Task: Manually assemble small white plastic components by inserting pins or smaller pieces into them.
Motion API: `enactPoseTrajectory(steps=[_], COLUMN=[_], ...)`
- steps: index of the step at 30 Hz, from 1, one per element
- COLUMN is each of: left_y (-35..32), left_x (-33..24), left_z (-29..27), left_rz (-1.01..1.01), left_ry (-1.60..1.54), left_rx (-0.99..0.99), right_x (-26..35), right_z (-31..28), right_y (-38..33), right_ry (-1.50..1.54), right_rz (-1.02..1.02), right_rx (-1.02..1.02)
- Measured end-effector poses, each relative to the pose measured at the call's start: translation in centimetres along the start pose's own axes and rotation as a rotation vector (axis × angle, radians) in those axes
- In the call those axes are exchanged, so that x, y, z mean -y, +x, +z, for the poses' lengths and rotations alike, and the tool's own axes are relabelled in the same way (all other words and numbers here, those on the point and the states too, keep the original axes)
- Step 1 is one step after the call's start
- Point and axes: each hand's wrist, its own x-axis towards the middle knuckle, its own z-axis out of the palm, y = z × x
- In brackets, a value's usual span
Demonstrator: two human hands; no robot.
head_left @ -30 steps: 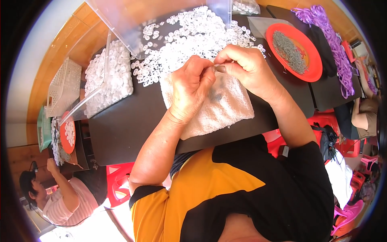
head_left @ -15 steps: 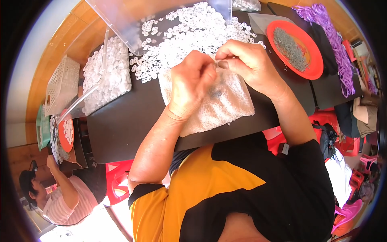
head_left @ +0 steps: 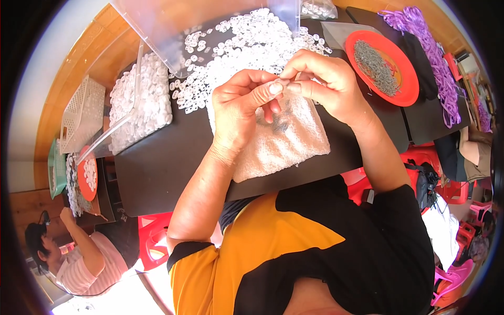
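My left hand [head_left: 239,107] and my right hand [head_left: 331,86] meet fingertip to fingertip above a pale towel [head_left: 294,144] on the dark table. Both pinch at one spot; what lies between the fingertips is too small to make out. A dark grey patch, perhaps small grey pieces, shows on the towel below my left fingers. Just beyond the hands spreads a heap of small white plastic pieces with holes [head_left: 252,44]. To the right of my right hand stands a red plate [head_left: 412,79] with many thin grey pieces [head_left: 375,68].
At left, a clear box holds white pieces [head_left: 140,100], beside a white basket [head_left: 84,113]. A clear plastic bin [head_left: 157,31] stands tipped behind the heap. Purple ribbon [head_left: 436,63] lies far right. Another person [head_left: 84,252] sits at lower left near an orange plate [head_left: 88,176].
My left hand has turned, so its thumb and loosely curled fingers now show. My right hand keeps its pinch nearly in place. The whole view has shifted slightly.
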Motion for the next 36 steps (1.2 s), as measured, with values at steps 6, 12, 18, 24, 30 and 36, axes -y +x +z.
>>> enactPoseTrajectory(steps=[6,12,18,24,30,36], left_y=[-0.3,-0.2,-0.4,-0.8,-0.3,-0.4], left_x=[0.2,0.2,0.5,0.6,0.4,0.3], left_z=[0.1,0.1,0.3,0.8,0.3,0.7], left_rz=[0.046,0.024,0.07,0.102,0.051,0.044], left_ry=[0.013,-0.044,0.019,0.186,-0.029,0.017], left_rx=[-0.009,-0.083,-0.046,-0.065,-0.096,-0.08], right_x=[0.0,-0.1,-0.1,0.1,0.0,-0.1], right_z=[0.4,0.3,0.1,-0.8,-0.3,-0.4], right_y=[-0.2,0.0,-0.2,0.2,0.0,0.1], right_ry=[0.269,0.268,0.288,0.383,0.303,0.345], right_rz=[0.285,0.424,0.465,0.563,0.493,0.544], right_rx=[-0.007,-0.065,0.057,0.048,0.034,0.019])
